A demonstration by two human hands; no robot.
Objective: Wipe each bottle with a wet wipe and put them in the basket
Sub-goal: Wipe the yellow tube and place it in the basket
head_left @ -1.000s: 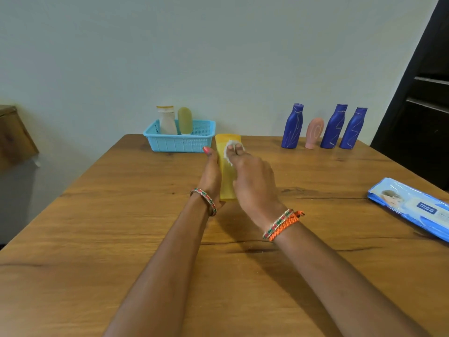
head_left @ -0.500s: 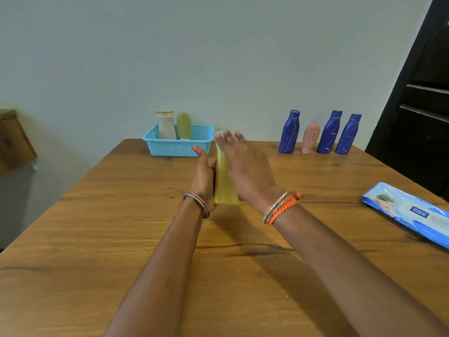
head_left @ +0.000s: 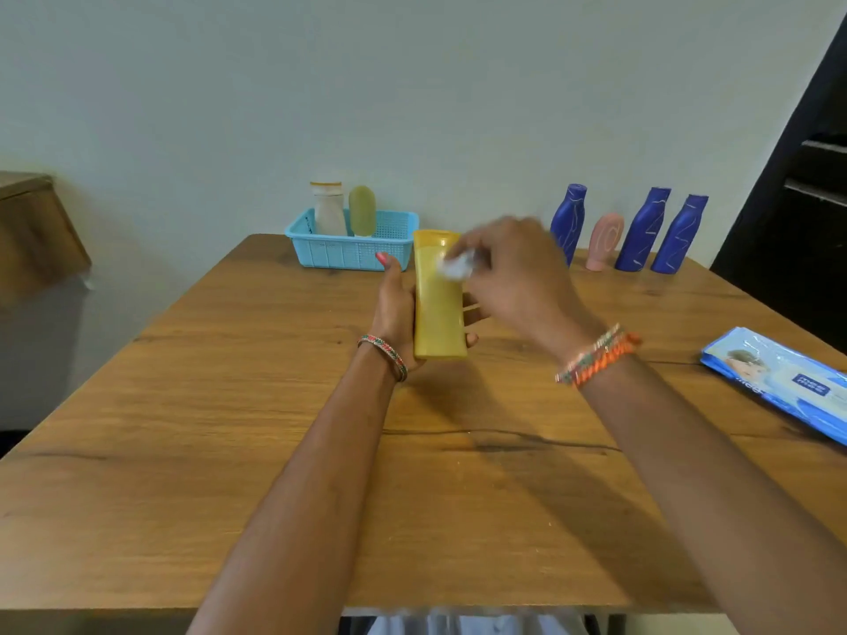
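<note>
My left hand grips a yellow bottle from below, holding it above the table near the middle. My right hand, blurred, pinches a crumpled white wet wipe against the bottle's upper part. The light blue basket stands at the far edge and holds a white bottle and a green bottle. Three dark blue bottles and a pink bottle stand in a row at the far right by the wall.
A blue pack of wet wipes lies at the table's right edge. The wooden table meets a pale wall. A dark shelf unit stands at the right, a wooden piece of furniture at the left.
My right hand lay flat over the bottle half a second ago; now it has lifted to the right side of the top, with the wipe visible again. The bottle has turned its broad face towards me.
</note>
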